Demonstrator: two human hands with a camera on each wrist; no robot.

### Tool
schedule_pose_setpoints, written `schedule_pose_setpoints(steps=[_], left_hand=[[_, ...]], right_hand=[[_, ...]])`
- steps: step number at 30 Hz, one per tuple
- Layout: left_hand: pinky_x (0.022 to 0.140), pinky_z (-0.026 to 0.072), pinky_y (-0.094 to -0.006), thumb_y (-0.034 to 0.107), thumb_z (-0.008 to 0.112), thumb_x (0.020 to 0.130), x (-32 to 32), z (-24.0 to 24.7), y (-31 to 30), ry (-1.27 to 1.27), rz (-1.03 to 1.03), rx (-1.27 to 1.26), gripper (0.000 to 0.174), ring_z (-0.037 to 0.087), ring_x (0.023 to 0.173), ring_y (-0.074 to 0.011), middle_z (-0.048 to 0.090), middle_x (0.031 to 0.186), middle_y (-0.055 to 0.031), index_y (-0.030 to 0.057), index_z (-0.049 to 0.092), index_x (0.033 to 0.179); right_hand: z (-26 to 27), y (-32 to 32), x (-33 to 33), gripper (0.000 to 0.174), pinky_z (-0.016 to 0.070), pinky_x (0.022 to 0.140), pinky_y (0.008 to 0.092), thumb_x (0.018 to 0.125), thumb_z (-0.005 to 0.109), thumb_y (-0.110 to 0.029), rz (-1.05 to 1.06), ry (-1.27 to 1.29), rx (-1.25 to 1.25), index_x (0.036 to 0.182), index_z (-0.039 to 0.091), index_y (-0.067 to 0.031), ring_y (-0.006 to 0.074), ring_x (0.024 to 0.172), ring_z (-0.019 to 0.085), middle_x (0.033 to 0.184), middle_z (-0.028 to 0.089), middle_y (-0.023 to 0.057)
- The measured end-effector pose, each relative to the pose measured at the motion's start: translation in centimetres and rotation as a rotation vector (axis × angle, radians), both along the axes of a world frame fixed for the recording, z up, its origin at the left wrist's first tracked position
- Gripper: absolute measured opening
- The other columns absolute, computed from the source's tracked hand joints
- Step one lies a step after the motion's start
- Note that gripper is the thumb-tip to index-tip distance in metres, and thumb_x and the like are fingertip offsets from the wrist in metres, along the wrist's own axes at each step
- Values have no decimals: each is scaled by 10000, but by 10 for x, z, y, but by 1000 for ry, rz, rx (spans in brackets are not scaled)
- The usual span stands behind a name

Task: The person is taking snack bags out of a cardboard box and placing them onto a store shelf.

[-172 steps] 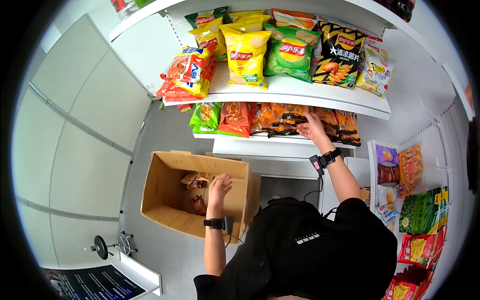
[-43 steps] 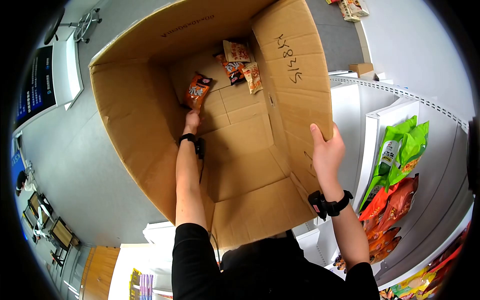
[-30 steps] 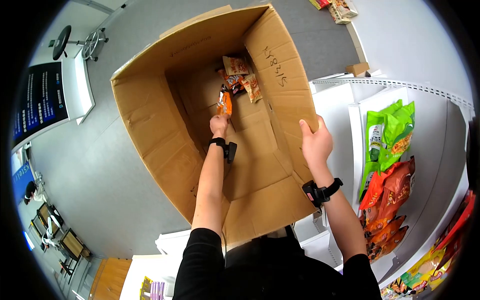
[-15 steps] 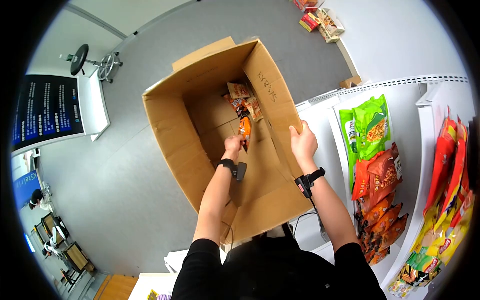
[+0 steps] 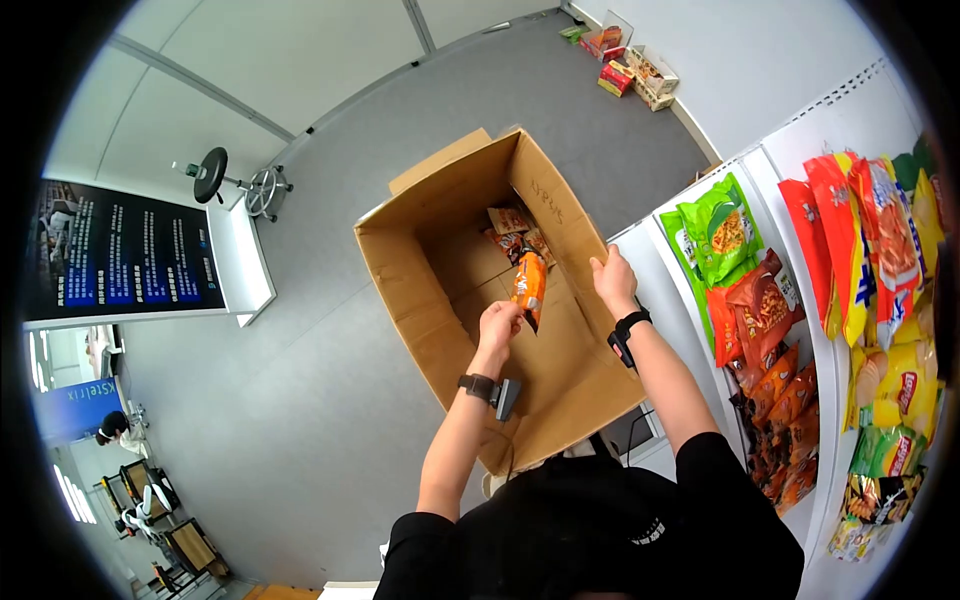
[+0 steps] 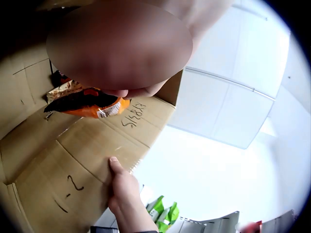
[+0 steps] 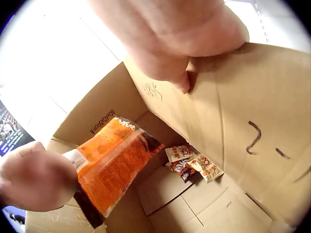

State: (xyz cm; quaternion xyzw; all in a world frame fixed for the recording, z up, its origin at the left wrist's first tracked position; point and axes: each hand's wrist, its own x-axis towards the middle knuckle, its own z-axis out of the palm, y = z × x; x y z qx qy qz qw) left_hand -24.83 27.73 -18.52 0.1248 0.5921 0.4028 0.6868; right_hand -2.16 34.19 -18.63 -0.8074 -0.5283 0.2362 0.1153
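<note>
My left hand (image 5: 500, 328) pinches an orange and black snack bag (image 5: 530, 288) by its edge, inside the opening of a large cardboard box (image 5: 428, 330). In the right wrist view, the bag (image 7: 114, 167) hangs tilted, with its clear orange back and white label facing the camera. My right hand (image 5: 613, 278) grips the top edge of the box's right wall, thumb on the inner face and fingers hidden behind. On the box floor lie several small packets, including a cream one (image 7: 205, 167) and an orange-black one (image 7: 183, 170).
At right, shelves hold green bags (image 5: 722, 232), red-brown bags (image 5: 762, 300), orange bags (image 5: 785, 400) and yellow chip bags (image 5: 895, 385). Boxed snacks (image 5: 650, 75) lie on the floor by the far wall. A wheeled stool (image 5: 215, 178) and a display board (image 5: 125, 250) stand at left.
Earlier my right hand was at the shelf's orange bags. Then it gripped the box edge, while my left hand took an orange bag inside the box and raised it. The head view has turned.
</note>
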Motion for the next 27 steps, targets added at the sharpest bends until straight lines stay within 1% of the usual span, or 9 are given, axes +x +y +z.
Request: schedule_pose_setpoints(steps=[7, 10, 13, 16, 17, 18, 20, 23, 27], left_hand=[[510, 373, -199, 33, 564, 754, -13, 57, -26, 4, -30, 111, 54, 462, 549, -79, 526, 645, -16, 54, 515, 746], [512, 367, -198, 27, 563, 753, -19, 77, -35, 14, -39, 183, 59, 456, 552, -75, 524, 646, -14, 55, 512, 744], [514, 360, -196, 27, 569, 752, -24, 95, -44, 46, -63, 252, 67, 453, 555, -69, 524, 649, -8, 59, 512, 740], [516, 357, -193, 31, 580, 752, -24, 111, -50, 92, -107, 325, 74, 452, 558, -63, 527, 654, 1, 61, 514, 738], [517, 357, -192, 33, 584, 752, -22, 115, -51, 95, -123, 341, 76, 453, 560, -61, 529, 657, 3, 61, 515, 737], [518, 357, -192, 36, 589, 752, -22, 119, -54, 96, -141, 356, 78, 455, 562, -59, 531, 659, 5, 62, 516, 737], [526, 370, -194, 29, 595, 745, -17, 130, -57, 128, -190, 400, 80, 473, 574, -62, 539, 664, 1, 55, 519, 742], [539, 388, -198, 22, 606, 732, -9, 139, -66, 212, -297, 499, 88, 497, 596, -65, 550, 673, -3, 48, 522, 741], [557, 415, -218, 34, 626, 712, -3, 154, -83, 311, -467, 643, 95, 511, 603, -80, 566, 681, -5, 35, 535, 741]], right_hand=[[-5, -12, 8, 426, 469, 814, 429, 833, 587, -262, -9, 128, 49, 1153, 494, 3, 362, 961, 592, 1024, 613, 229], [-2, -23, 10, 443, 445, 865, 429, 830, 565, -248, -134, 258, 81, 1166, 485, 29, 370, 1014, 554, 1057, 586, 234], [10, -41, 6, 471, 420, 908, 427, 833, 555, -266, -158, 200, 234, 1181, 484, 44, 356, 1051, 536, 1097, 572, 237], [19, -61, -2, 468, 408, 919, 423, 837, 556, -292, -212, 326, 329, 1167, 495, 33, 360, 1062, 525, 1131, 557, 232], [13, -65, -7, 452, 425, 897, 390, 832, 573, -298, -266, 467, 326, 1153, 510, 12, 346, 1035, 545, 1142, 555, 217], [30, -76, -16, 454, 453, 848, 384, 840, 579, -343, -261, 617, 303, 1161, 514, -29, 290, 1010, 566, 1133, 563, 164], [88, -98, -41, 474, 465, 845, 409, 870, 560, -383, -356, 1040, 75, 1193, 485, -45, 252, 1016, 555, 1175, 537, 139], [119, -120, -58, 575, 488, 803, 425, 861, 530, -511, -335, 1394, -66, 1259, 428, -109, 232, 994, 562, 1156, 526, 105], [150, -143, -64, 585, 487, 812, 429, 860, 515, -540, -299, 1688, -155, 1294, 401, -165, 231, 1027, 541, 1174, 519, 101]])
